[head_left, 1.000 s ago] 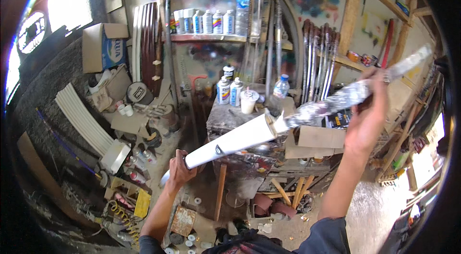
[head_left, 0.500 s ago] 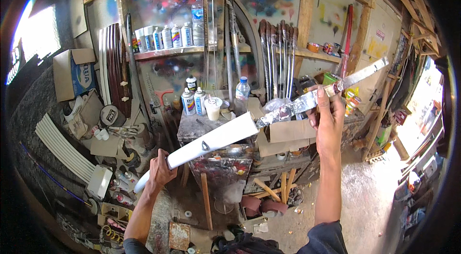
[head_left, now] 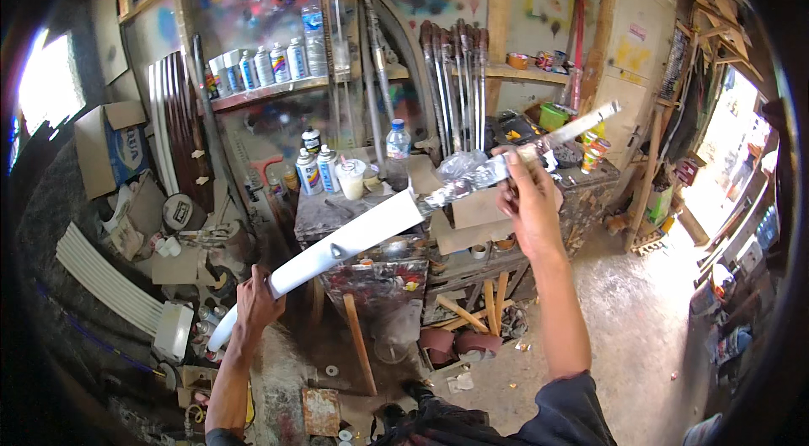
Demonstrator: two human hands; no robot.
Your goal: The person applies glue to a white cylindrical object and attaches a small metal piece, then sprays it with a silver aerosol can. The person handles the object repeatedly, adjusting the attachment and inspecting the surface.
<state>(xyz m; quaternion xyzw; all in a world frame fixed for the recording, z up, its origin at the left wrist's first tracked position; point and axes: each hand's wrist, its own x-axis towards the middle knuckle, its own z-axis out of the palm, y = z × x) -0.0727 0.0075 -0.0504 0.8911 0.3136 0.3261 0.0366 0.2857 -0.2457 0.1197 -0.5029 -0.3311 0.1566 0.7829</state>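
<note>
A long white, slightly curved tube (head_left: 371, 231) slants up to the right across the middle. It has a small dark teardrop-shaped mark or hole on its side. My left hand (head_left: 255, 301) is closed around its lower part, and the tube's end sticks out below the fist. At the upper end, a flat bar (head_left: 465, 182) spattered with paint enters or meets the tube; how deep it goes is hidden. My right hand (head_left: 533, 206) pinches this bar between thumb and fingers, with the bar's pale far end jutting out beyond.
A paint-stained workbench (head_left: 371, 277) stands beneath, bearing spray cans (head_left: 317, 169), a cup (head_left: 350, 178) and a water bottle (head_left: 399, 141). Several brown-ended rods (head_left: 455, 88) lean behind. More spray cans line the shelf (head_left: 270, 94). Wood offcuts (head_left: 480, 311) lie below the bench.
The surroundings have slid left in the view. Both hands, the white tube and the bar appear further left, with the right hand and the bar's far end shifted most. Both grips persist.
</note>
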